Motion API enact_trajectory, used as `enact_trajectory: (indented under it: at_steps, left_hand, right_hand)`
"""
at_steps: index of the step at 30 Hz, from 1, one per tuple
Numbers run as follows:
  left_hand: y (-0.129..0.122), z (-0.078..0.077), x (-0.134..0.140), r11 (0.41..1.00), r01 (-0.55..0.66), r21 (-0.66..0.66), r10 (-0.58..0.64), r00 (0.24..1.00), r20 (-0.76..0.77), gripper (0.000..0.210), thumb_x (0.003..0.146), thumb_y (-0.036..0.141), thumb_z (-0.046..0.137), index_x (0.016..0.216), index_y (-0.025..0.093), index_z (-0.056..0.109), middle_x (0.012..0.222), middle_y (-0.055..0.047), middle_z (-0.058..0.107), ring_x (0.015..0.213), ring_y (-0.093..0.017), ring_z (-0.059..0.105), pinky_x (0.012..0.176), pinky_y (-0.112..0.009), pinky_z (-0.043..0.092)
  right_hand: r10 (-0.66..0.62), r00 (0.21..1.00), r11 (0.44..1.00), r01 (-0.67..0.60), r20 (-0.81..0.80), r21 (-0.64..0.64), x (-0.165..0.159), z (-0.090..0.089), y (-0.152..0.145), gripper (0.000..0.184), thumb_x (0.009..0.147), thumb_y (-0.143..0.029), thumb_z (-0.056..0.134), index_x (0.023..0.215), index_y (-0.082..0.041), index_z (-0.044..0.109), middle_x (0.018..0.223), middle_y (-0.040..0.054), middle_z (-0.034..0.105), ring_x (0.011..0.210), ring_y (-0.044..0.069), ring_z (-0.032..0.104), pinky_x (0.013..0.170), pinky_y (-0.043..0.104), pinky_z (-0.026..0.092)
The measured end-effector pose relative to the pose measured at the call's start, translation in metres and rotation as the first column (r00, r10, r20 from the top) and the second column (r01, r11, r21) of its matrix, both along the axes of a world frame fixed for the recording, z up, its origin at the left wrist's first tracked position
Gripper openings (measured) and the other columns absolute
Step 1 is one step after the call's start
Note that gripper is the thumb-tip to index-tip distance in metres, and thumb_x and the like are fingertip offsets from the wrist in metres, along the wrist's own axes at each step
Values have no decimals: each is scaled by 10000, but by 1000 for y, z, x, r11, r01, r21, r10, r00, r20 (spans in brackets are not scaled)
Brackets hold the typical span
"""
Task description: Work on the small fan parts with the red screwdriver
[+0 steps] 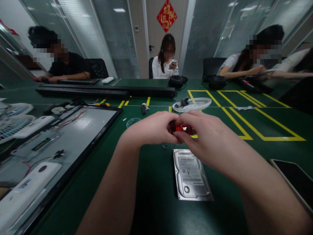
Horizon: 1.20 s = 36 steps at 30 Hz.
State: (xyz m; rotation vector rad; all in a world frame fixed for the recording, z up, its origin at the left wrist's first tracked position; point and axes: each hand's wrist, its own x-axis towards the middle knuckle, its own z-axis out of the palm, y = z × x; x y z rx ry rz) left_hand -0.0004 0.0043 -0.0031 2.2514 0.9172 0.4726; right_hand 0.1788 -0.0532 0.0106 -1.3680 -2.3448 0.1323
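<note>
In front of me both hands meet above the far end of a silver hard drive, which lies label side up. A small red-orange piece is pinched between the thumb and fingers of my right hand; its kind is mostly hidden. My left hand has its fingers curled against the same spot, and what they grip is covered. Below the fingers a thin dark line drops toward the drive's far left corner. Several tiny screws lie on the green table left of that corner.
At left lies a large opened flat panel with a white casing on it. White fan grilles lie beyond my hands and far left. A clear round dish is near my left wrist, a phone at right. Several people sit opposite.
</note>
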Motion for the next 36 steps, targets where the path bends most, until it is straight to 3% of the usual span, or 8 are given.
enact_trajectory:
  at_steps: [6, 13, 19, 27, 33, 36]
  left_hand:
    - [-1, -1, -2, 1000, 17, -19, -17, 1000, -2, 285, 730, 206, 722, 1011, 163, 703, 931, -23, 742, 798, -177, 670, 657, -257, 470]
    - [1, -1, -1, 1000, -3, 7, 3, 1000, 4, 322, 707, 268, 783, 998, 162, 693, 892, -12, 717, 778, -176, 647, 630, -256, 456]
    - [-1, 0, 0, 999, 33, 26, -33, 999, 6, 260, 743, 208, 737, 998, 171, 701, 914, -9, 737, 797, -173, 663, 665, -261, 466]
    - [0, -1, 0, 1000, 5, 23, -5, 1000, 4, 329, 739, 250, 763, 1048, 163, 693, 921, -13, 717, 783, -170, 633, 651, -260, 463]
    - [-2, 0, 0, 998, -11, 68, 11, 1000, -3, 325, 728, 219, 758, 1046, 174, 710, 1014, -35, 742, 872, -196, 665, 703, -274, 476]
    - [-1, 1, 0, 999, 2, 54, -2, 1000, 5, 290, 736, 199, 743, 1021, 162, 703, 985, -32, 739, 848, -186, 656, 689, -270, 471]
  right_hand:
    - [19, 1000, 999, -19, 0, -30, 0, 1, -1, 283, 907, -65, 547, 1065, -215, 727, 989, 69, 660, 864, 217, 623, 778, 346, 429]
    - [-8, 1000, 1000, 8, 2, -2, 0, 0, 0, 138, 918, -228, 667, 1044, -210, 720, 996, 61, 648, 849, 217, 617, 746, 342, 436]
    - [32, 999, 999, -32, -12, 10, 2, -2, 1, 234, 895, -74, 560, 1029, -207, 699, 997, 64, 656, 880, 221, 624, 779, 344, 444]
    - [-37, 999, 999, 37, 17, 16, 1, -2, 0, 94, 928, -214, 630, 1005, -192, 678, 991, 74, 658, 842, 223, 617, 734, 343, 450]
    - [22, 1000, 1000, -22, 5, 12, 2, -2, 0, 252, 900, -71, 556, 1054, -206, 702, 994, 70, 663, 866, 220, 627, 769, 344, 437]
    - [21, 1000, 1000, -21, -19, 13, 2, -2, -1, 211, 912, -100, 567, 1060, -200, 680, 994, 61, 672, 868, 219, 625, 745, 337, 435]
